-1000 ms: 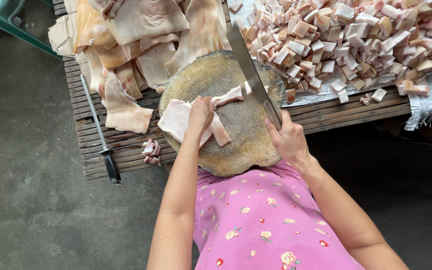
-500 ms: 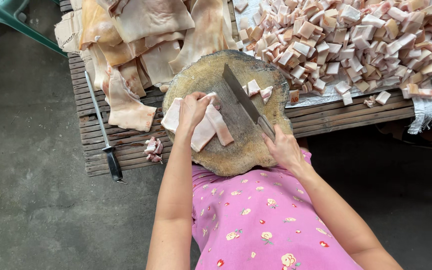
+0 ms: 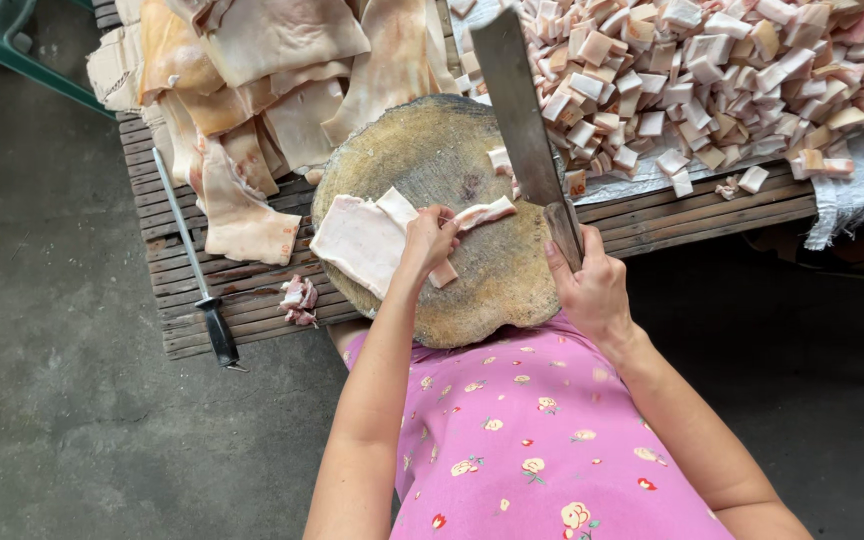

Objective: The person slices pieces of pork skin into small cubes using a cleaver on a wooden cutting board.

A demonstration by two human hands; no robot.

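Observation:
A round wooden chopping block point(image 3: 452, 160) rests on a slatted wooden table. On it lies a pale slab of pork skin and fat point(image 3: 352, 240) with cut strips beside it. My left hand point(image 3: 427, 240) presses on the strips, fingers curled over one. My right hand point(image 3: 592, 290) grips the handle of a large cleaver point(image 3: 517, 110), whose blade is raised above the block's right side and points away from me. A few cut pieces point(image 3: 500, 160) sit near the blade.
Large sheets of raw pork skin point(image 3: 262, 90) are heaped at the back left. A big pile of cut cubes point(image 3: 732, 80) covers a white sheet on the right. A sharpening steel point(image 3: 192, 260) lies on the slats at left, scraps point(image 3: 299, 300) nearby. Concrete floor lies below.
The cleaver came down on the block half a second ago and is now lifted again. My left hand has shifted slightly along the strips.

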